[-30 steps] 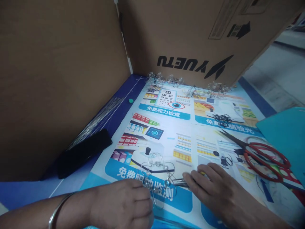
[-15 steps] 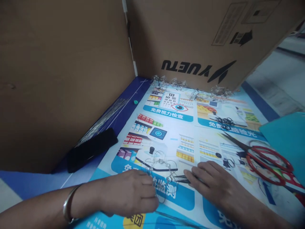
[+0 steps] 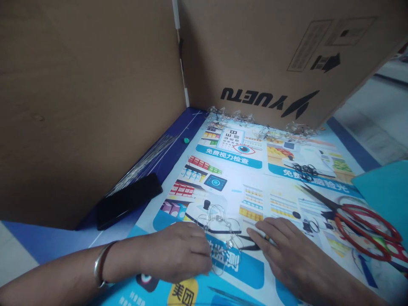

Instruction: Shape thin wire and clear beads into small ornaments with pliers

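Note:
A looped piece of thin silvery wire with small clear beads lies over the printed sheet between my hands. My left hand, with a bangle at its wrist, is closed on the left edge of this wire piece. My right hand is closed round small pliers, whose dark jaws point left to the wire loops. The jaws look slightly parted at the right edge of the piece; whether they touch it cannot be made out. The fingertips of my left hand are hidden.
Red-handled scissors lie at the right, below black wire coils. A black phone and straight wires are at the left. Cardboard panels stand behind, with wire pieces along their foot. A teal item is at the far right.
The pliers' jaws have drawn slightly away from the wire loops and look more parted. My left hand still holds the wire piece. The whole view has shifted a little.

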Demonstrator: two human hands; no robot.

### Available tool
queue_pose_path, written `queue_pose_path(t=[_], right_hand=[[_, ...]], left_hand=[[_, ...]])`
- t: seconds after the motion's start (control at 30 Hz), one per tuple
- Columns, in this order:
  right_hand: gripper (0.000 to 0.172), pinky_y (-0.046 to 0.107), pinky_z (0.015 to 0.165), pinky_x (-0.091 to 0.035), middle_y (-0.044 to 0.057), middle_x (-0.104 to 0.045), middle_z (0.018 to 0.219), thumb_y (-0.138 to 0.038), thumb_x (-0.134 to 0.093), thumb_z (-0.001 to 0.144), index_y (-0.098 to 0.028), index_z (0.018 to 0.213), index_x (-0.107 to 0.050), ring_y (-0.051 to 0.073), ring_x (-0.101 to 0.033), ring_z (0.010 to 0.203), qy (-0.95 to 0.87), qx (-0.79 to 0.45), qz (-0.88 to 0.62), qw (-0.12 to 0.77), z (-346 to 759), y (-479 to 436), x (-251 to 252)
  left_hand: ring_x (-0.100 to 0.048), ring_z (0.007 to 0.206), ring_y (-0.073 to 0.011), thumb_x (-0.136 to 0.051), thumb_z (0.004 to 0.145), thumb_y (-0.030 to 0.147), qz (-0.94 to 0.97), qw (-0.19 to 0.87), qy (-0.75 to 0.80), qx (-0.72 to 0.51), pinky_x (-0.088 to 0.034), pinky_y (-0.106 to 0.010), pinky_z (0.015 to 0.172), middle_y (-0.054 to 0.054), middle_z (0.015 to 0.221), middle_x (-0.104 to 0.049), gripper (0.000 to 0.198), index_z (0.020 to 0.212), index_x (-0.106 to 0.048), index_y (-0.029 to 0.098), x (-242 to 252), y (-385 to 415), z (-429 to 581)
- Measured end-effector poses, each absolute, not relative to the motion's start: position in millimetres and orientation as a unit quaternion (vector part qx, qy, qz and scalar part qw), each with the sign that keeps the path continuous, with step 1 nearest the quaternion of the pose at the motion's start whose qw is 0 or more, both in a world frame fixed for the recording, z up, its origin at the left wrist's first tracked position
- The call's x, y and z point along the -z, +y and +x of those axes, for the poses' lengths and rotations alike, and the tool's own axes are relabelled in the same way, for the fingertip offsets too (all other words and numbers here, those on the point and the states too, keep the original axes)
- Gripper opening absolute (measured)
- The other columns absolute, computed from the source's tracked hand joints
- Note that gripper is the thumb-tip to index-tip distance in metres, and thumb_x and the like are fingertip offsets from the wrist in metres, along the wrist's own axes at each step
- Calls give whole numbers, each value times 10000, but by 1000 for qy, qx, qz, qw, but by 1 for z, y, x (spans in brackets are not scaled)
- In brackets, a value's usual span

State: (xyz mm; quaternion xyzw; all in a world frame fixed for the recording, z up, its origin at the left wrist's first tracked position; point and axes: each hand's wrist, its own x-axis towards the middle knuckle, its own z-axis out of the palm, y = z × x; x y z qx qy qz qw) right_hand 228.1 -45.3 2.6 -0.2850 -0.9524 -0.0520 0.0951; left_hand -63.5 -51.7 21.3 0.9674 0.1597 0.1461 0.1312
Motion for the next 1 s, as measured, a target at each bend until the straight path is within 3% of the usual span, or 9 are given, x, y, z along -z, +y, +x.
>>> queue_pose_path(t=[0.23, 0.43, 0.7, 0.87, 1.0], right_hand=[[483, 430, 870, -404, 86, -546, 1203, -195, -517, 770, -226, 1251, -492, 263, -461, 1090, -958, 60, -274, 63, 244, -41, -6], [449, 434, 805, -431, 83, -608, 1033, -90, -434, 757, -194, 1182, -537, 256, -525, 973, -943, 107, -307, 78, 257, -40, 6], [225, 400, 806, -447, 93, -608, 964, -250, -512, 848, -173, 1051, -571, 241, -536, 929, -931, 83, -333, 121, 268, -30, 14], [517, 413, 797, -485, 107, -545, 1172, -408, -586, 766, -236, 1244, -485, 280, -512, 1057, -928, 46, -364, 68, 281, -30, 3], [591, 475, 816, -476, 83, -457, 1309, -396, -558, 772, -295, 1332, -395, 323, -465, 1140, -923, 44, -383, 16, 301, -34, 1]], left_hand=[[-520, 666, -140, -538, 832, 147, 977, 99, 132, -136, -434, -305, 616, -8, 745, -601, 66, 826, -597, 176, -21, -51, -65], [-514, 656, -137, -529, 841, 148, 974, 108, 148, -129, -431, -290, 610, -8, 709, -592, 80, 815, -598, 178, -21, -49, -64], [-519, 670, -140, -543, 836, 163, 970, 127, 134, -156, -444, -304, 624, -15, 744, -621, 77, 879, -608, 159, -16, -49, -65], [-537, 689, -147, -541, 820, 137, 954, 154, 151, -207, -459, -314, 645, -27, 795, -652, 114, 914, -604, 151, -16, -48, -69], [-570, 733, -162, -509, 830, 112, 924, 186, 211, -258, -472, -318, 684, -39, 806, -668, 135, 916, -595, 168, -19, -44, -73]])
